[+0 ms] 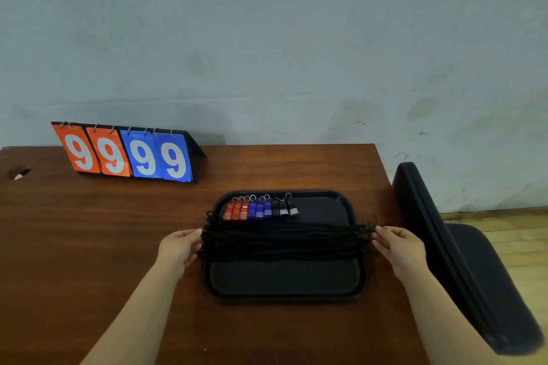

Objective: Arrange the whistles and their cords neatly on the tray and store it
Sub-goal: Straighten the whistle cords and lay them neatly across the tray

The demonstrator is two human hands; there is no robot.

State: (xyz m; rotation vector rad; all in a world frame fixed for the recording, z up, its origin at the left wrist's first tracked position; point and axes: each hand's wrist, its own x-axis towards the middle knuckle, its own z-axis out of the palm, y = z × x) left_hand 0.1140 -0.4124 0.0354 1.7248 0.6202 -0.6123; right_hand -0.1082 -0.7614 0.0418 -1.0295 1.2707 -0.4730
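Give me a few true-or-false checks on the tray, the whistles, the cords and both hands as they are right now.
1. The whistles lie in one row at the far side of the tray. True.
2. The cords are coiled in a pile beside the tray. False: they stretch as one bundle across the tray's middle.
3. The left hand and the right hand each hold one end of the cords. True.
4. All the whistles are blue. False: three are orange, three blue, three black.
5. The scoreboard reads 0000. False: it reads 9999.
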